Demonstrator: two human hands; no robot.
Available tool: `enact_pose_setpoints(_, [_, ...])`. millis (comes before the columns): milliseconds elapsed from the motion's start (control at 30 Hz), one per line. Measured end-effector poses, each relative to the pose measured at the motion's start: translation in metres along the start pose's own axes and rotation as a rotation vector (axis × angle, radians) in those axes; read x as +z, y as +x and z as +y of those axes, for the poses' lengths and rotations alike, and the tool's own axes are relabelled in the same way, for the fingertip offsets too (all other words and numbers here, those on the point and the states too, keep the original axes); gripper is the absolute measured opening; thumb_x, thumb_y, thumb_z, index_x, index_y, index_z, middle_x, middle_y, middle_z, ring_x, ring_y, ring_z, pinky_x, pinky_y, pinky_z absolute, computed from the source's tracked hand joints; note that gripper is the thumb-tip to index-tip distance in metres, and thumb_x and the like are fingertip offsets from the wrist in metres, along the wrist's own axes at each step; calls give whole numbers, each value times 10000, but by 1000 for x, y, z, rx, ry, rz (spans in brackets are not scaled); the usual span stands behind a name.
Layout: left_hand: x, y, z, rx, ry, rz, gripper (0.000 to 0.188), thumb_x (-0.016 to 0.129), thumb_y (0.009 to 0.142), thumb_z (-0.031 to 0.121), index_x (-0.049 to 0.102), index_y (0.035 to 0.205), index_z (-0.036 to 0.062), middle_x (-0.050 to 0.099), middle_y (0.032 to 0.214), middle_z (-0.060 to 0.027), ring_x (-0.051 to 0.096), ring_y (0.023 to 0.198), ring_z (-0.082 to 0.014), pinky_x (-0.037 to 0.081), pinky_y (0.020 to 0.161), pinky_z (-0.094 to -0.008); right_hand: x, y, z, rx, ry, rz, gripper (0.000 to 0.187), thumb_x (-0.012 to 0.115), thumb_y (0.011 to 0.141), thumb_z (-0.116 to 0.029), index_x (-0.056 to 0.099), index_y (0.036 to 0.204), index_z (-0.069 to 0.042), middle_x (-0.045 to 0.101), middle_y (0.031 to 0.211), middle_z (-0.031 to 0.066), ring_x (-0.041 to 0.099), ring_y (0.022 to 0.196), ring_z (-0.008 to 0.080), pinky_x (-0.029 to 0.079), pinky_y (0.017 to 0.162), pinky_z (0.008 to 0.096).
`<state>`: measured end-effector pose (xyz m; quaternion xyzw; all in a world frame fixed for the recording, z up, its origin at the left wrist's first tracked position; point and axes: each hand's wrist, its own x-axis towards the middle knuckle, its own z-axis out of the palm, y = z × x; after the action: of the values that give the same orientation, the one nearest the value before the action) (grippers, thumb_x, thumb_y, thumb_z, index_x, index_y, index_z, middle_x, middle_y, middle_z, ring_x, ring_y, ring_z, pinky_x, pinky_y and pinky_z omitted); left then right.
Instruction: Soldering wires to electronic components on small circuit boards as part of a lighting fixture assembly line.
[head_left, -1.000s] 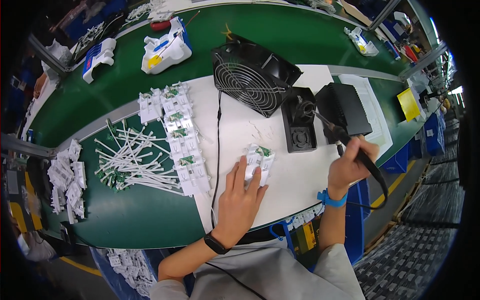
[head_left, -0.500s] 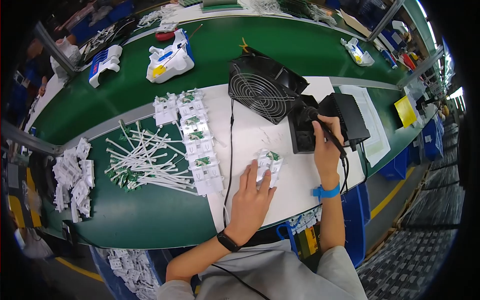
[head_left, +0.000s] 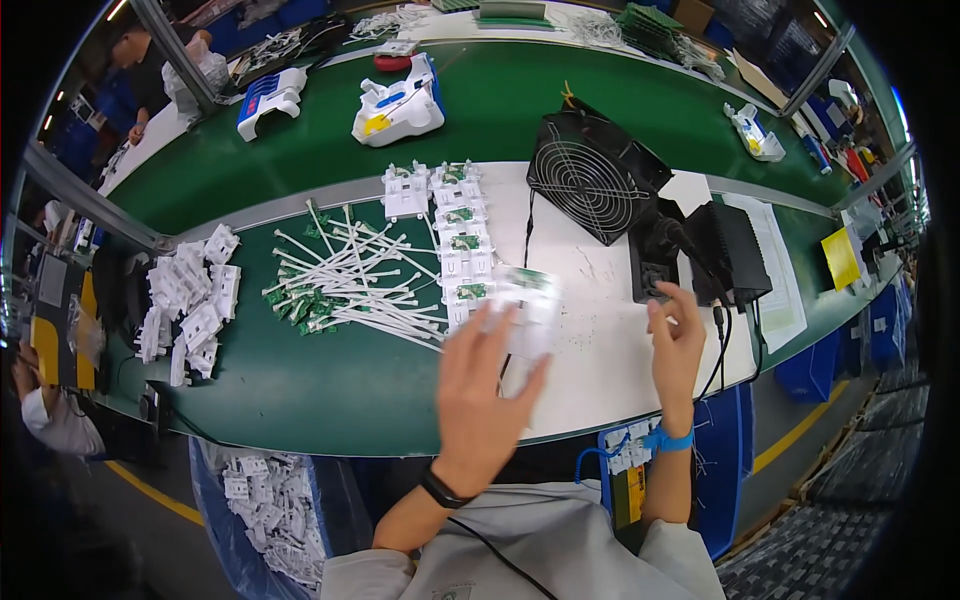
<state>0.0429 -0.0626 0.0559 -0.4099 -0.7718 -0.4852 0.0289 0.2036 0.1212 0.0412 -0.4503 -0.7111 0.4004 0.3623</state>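
Note:
My left hand (head_left: 478,390) has its fingers and thumb on a white plastic housing with a small green circuit board (head_left: 534,318), blurred by motion, over the white board sheet. Just left of it runs a column of similar white housings (head_left: 466,266) fitted with green boards. My right hand (head_left: 678,350) hangs empty with fingers bent and apart, just in front of a black stand (head_left: 655,280). A black-handled tool with a cable, apparently a soldering iron (head_left: 684,242), rests in that stand.
A black fan (head_left: 592,182) stands behind, and a black box unit (head_left: 738,255) at right. White strips with green boards (head_left: 360,270) lie in a heap left, beside piled white housings (head_left: 195,290). White-and-blue shells (head_left: 400,105) sit on the far bench. A co-worker (head_left: 140,80) is at far left.
My right hand has let go of the black-handled tool and drawn back toward me. My left hand has shifted left with the white housing, nearer the column. The view has swung somewhat.

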Motion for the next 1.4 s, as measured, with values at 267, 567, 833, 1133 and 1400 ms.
enact_pose_setpoints(267, [2, -8, -41, -154, 173, 4, 706, 867, 789, 190, 570, 1414, 47, 502, 1388, -213, 465, 1252, -391, 413, 1055, -482, 74, 6, -49, -216, -64, -341, 216, 694, 949, -115, 677, 1133, -4, 635, 745, 103, 580, 597, 212, 455, 589, 354])
enact_pose_setpoints(567, [5, -29, -20, -308, 265, -14, 1002, 902, 727, 235, 351, 1527, -13, 471, 1209, -220, 456, 1125, -400, 379, 985, -504, 153, 46, -41, -413, -376, -351, 549, 778, 872, -435, 700, 1012, 90, 671, 1028, 191, 667, 835, 341, 527, 760, 414])
enact_pose_setpoints(833, [8, -32, -30, -259, 200, -34, 835, 779, 793, 63, 397, 1535, 41, 476, 1152, -174, 552, 950, -321, 478, 838, -420, 165, 59, -57, -253, -449, -517, 752, 849, 678, -630, 718, 840, 93, 715, 872, 223, 704, 812, 346, 549, 708, 422])
enact_pose_setpoints(1133, [-5, -29, -30, -252, 31, -72, 677, 645, 862, -52, 462, 1504, 62, 520, 1135, -199, 626, 829, -356, 526, 725, -447, 163, 79, -62, -72, -457, -700, 547, 811, 705, -435, 735, 899, 71, 732, 822, 212, 717, 755, 340, 566, 727, 411])
enact_pose_setpoints(1400, [-17, -22, -38, -306, -40, -175, 610, 627, 861, -63, 520, 1456, 20, 663, 991, -220, 649, 816, -410, 516, 712, -462, 157, 83, -49, -39, -286, -600, 668, 815, 744, -367, 672, 1151, 143, 721, 973, 232, 723, 849, 309, 560, 761, 377])
